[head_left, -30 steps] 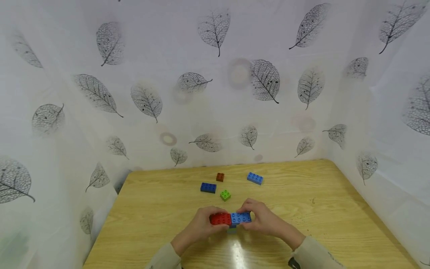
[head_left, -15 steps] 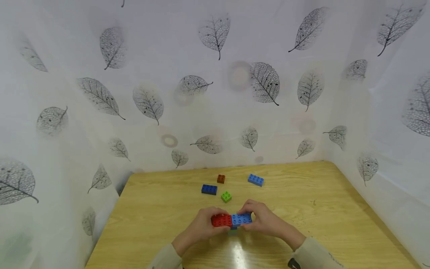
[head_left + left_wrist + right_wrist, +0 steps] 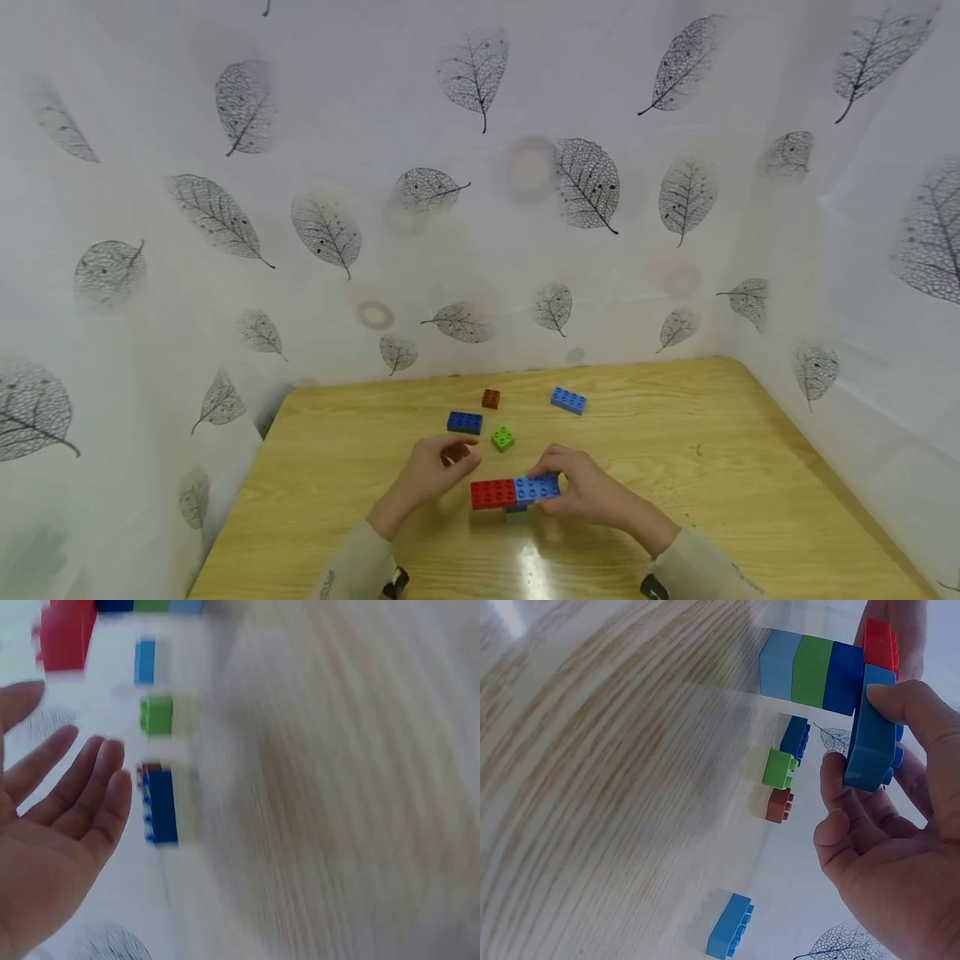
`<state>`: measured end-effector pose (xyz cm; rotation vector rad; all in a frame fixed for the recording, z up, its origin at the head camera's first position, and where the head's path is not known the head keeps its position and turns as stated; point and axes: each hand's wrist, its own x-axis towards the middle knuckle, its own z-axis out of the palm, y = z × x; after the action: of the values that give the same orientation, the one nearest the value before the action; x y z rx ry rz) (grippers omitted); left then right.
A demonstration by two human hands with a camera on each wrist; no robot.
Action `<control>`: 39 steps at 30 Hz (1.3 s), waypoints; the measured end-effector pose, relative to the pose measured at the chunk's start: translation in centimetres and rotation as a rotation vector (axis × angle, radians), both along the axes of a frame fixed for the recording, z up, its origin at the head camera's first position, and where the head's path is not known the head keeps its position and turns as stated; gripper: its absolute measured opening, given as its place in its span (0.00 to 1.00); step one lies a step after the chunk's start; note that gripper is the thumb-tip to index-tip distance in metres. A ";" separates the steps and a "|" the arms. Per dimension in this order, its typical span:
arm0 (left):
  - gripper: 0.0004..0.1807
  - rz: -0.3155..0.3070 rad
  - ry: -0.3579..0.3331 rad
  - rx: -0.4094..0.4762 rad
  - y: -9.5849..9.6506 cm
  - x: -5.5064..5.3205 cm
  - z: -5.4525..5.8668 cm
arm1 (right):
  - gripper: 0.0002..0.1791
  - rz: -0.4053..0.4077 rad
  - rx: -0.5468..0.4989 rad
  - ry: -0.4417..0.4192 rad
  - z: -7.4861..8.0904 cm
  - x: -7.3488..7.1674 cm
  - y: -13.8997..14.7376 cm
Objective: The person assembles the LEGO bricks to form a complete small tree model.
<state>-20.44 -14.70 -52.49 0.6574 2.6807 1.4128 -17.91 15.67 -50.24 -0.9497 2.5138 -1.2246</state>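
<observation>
A small tower stands on the table, stacked from a light blue brick (image 3: 779,666), a green brick (image 3: 811,671) and a dark blue brick (image 3: 843,677). Across its top lie a red toy brick (image 3: 492,494) and a blue toy brick (image 3: 536,487), end to end, each jutting out to one side. My right hand (image 3: 588,490) pinches the blue brick between thumb and fingers at its outer end. My left hand (image 3: 431,473) is off the red brick, to its left, fingers apart and holding nothing; in the left wrist view its palm shows.
Behind the tower lie loose bricks: a dark blue brick (image 3: 465,422), a lime green brick (image 3: 503,438), a brown brick (image 3: 491,398) and a blue brick (image 3: 568,400). A leaf-patterned curtain (image 3: 480,250) encloses the wooden table (image 3: 360,442) at the back and sides.
My left hand has let go of the red brick and moved left and slightly away from me, its fingers opening. The right hand keeps its hold on the blue brick.
</observation>
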 end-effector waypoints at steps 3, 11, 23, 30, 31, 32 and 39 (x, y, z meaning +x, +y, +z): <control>0.16 0.088 0.039 0.017 -1.1 -1.1 -0.4 | 0.15 0.000 0.005 -0.008 0.1 0.0 0.0; 0.23 0.191 -0.013 0.022 -2.0 -2.5 -1.1 | 0.15 0.002 0.014 -0.011 0.0 -0.2 0.0; 0.31 0.245 -0.001 -0.082 -1.7 -4.5 -1.2 | 0.15 0.010 0.029 0.004 -0.1 -0.3 0.0; 0.33 0.203 -0.007 -0.121 -1.6 -5.1 -1.1 | 0.15 0.017 0.030 -0.001 0.1 -0.4 0.1; 0.33 0.201 -0.008 -0.122 -1.6 -5.2 -1.1 | 0.15 0.017 0.031 -0.004 0.1 -0.4 0.1; 0.33 0.196 0.000 -0.125 -1.6 -5.3 -1.2 | 0.15 0.016 0.033 -0.006 0.1 -0.4 0.1; 0.36 0.158 0.011 -0.170 -1.7 -6.1 -1.6 | 0.15 0.006 0.045 -0.012 0.2 -0.5 0.0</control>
<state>-26.53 -16.40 -54.06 0.4498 2.8755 1.1945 -18.42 15.63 -50.07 -0.9359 2.5167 -1.1629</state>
